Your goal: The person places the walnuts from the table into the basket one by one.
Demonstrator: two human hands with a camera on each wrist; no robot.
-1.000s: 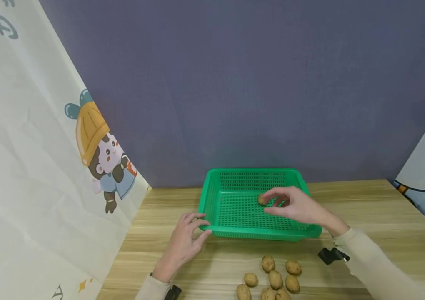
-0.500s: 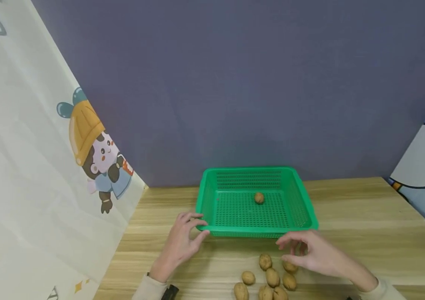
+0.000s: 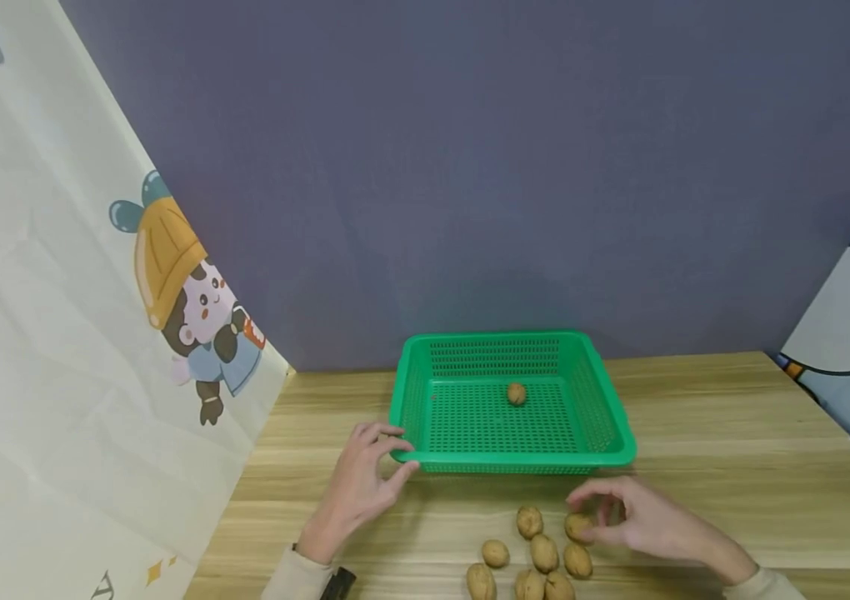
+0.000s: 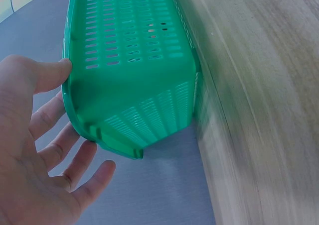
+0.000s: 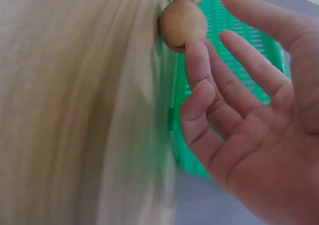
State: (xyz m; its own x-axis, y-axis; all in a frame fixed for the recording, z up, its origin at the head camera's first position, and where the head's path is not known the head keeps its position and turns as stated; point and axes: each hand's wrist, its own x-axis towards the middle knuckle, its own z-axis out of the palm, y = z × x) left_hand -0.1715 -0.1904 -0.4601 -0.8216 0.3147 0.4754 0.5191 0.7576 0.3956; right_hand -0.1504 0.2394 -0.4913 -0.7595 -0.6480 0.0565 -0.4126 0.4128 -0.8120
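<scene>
A green plastic basket [image 3: 503,457] stands on the table with a single walnut [image 3: 517,394] on its perforated floor. At the basket's near left corner, my left hand [image 3: 359,482] holds the rim, thumb to the front and fingers along the side. The left wrist view shows the thumb tip and fingertips right at the green rim [image 4: 68,88]. My right hand [image 3: 638,518] is low in front of the basket, thumb and fingers apart around a walnut [image 3: 577,527]. In the right wrist view, a fingertip meets the lower edge of that walnut [image 5: 183,25].
Several more walnuts lie in a loose group in front of the basket, among them a small one [image 3: 496,553] at the left. The wooden table [image 3: 717,433] meets a dark blue-grey wall panel [image 3: 470,183] behind the basket. A printed sheet [image 3: 50,350] rises at the left.
My right hand has left the walnut in the basket and come back over the near rim, down to the walnut at the group's right. My left hand stays at the basket's corner.
</scene>
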